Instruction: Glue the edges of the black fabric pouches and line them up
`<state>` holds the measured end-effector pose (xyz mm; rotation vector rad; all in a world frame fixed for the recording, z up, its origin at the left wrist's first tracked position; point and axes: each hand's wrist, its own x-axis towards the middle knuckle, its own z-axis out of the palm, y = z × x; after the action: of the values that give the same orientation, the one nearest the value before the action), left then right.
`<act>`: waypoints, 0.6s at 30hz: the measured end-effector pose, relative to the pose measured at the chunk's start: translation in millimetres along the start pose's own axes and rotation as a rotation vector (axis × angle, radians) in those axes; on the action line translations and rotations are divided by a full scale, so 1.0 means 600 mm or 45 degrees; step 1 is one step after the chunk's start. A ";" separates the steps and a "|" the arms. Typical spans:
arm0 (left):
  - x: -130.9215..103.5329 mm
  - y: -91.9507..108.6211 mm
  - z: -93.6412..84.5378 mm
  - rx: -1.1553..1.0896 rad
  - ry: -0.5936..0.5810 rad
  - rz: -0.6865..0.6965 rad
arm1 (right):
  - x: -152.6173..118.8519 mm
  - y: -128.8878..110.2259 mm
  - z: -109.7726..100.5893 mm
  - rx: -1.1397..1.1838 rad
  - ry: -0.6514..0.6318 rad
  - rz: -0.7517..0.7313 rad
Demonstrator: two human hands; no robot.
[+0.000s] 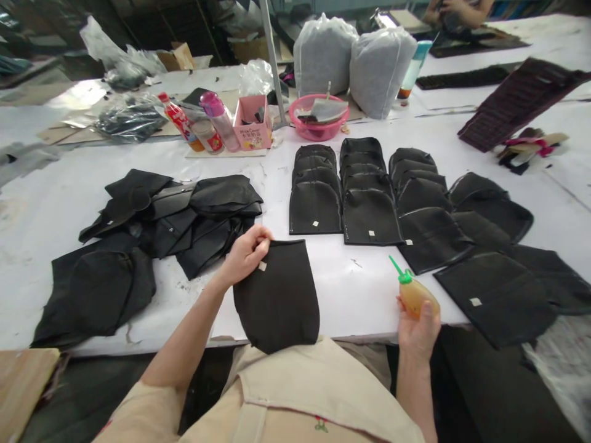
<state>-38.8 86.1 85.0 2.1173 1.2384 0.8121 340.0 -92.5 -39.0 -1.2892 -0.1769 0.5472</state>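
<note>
Between thumb and fingers, my left hand (249, 255) pinches the top left corner of a black leather-like piece (281, 295) with a rounded bottom and a small pale tag. That piece hangs over the table's front edge, against my apron. My right hand (418, 326) is wrapped round a glue bottle (420, 298) with amber contents and a thin green nozzle pointing up and left. Beyond my hands, similar black pieces (316, 206) lie overlapped in rows. To the left is a loose heap of black pieces (170, 215).
At the back stand a pink basin (318, 120), a pink box (253, 126), a purple-capped bottle (220, 117) and a red-labelled bottle (180, 123). Two white bulky bags (325, 58) sit behind them. A dark ribbed panel (521, 101) leans at right. Another person's arms (462, 12) show far back.
</note>
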 end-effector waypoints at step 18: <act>0.005 -0.074 0.174 0.565 -0.449 0.330 | -0.043 -0.007 0.043 -0.187 -0.220 0.011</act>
<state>13.5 91.3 -15.4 2.6741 1.0351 0.2479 308.0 -83.3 -23.0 -1.3852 -0.3606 0.6633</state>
